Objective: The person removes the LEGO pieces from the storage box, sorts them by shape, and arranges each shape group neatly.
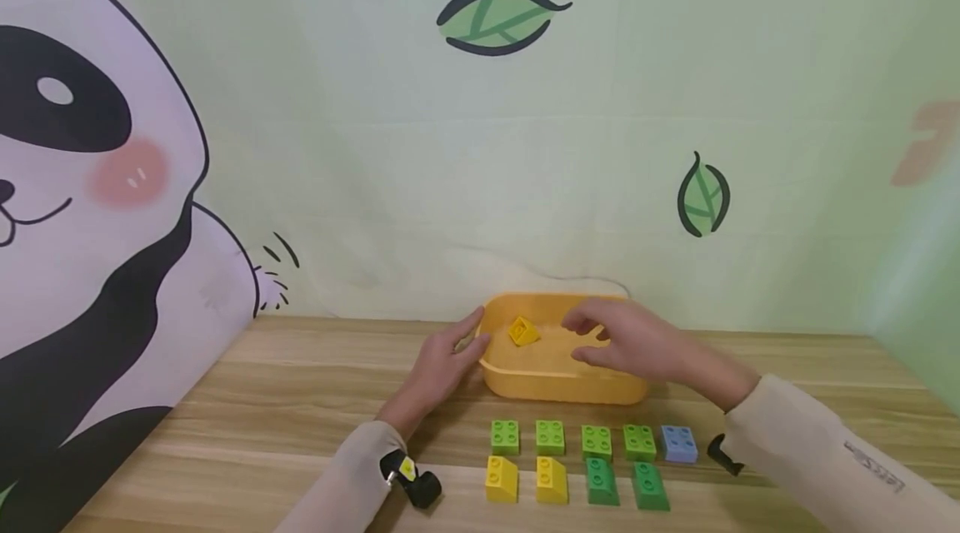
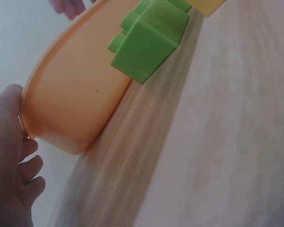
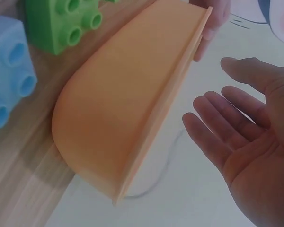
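An orange-yellow plastic tray [image 1: 566, 387] stands at the back of the wooden table. My left hand [image 1: 442, 358] holds its left end; in the left wrist view the thumb lies at the rim and the other fingertips curl down outside the end wall. Inside the tray, toward the left, one yellow sloped toy brick [image 1: 523, 331] lies tipped over. Over the tray's right part is my right hand [image 1: 626, 339], fingers spread and slightly bent, thumb apart, nothing between them. The right wrist view shows that palm [image 3: 255, 165] bare, beside the tray's rim.
In front of the tray, several light green square bricks [image 1: 550, 437] form a row that ends with a blue brick [image 1: 678, 444] at right. A nearer row has two yellow sloped bricks [image 1: 551, 480] and two dark green sloped bricks [image 1: 650, 485]. Behind hangs a printed cloth [image 1: 375, 141].
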{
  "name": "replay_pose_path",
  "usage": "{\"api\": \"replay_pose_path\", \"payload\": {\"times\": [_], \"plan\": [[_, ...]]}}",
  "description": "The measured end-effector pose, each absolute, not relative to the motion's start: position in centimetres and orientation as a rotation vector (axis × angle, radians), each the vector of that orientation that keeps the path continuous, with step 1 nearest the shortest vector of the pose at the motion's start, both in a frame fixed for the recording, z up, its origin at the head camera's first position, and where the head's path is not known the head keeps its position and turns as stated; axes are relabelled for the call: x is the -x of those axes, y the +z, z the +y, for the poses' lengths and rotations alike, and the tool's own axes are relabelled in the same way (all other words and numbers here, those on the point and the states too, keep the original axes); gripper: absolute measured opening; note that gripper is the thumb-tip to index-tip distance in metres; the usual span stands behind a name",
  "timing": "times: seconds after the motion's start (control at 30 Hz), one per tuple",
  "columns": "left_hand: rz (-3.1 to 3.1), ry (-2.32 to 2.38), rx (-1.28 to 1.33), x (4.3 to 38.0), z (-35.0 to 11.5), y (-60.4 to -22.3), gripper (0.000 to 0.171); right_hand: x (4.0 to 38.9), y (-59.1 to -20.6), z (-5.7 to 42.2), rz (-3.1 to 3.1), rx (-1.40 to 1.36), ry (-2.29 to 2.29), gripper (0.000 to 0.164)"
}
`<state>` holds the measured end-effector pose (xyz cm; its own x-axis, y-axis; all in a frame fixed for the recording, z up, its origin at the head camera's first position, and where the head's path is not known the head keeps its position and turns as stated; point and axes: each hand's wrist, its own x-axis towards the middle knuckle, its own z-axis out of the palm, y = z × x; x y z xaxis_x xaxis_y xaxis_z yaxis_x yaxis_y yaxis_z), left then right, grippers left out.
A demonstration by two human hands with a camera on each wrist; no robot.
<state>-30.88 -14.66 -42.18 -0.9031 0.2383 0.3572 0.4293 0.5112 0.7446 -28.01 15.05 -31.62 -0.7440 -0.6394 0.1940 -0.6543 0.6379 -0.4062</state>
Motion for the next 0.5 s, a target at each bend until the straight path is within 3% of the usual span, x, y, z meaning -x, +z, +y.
{"api": "replay_pose_path", "payload": {"times": [0.5], "plan": [[-2.525, -1.34, 0.6, 30.9, -14.8, -42.2, 0.056, 31.9, -33.0, 12.6, -2.921, -1.044, 0.629, 0.035]]}}
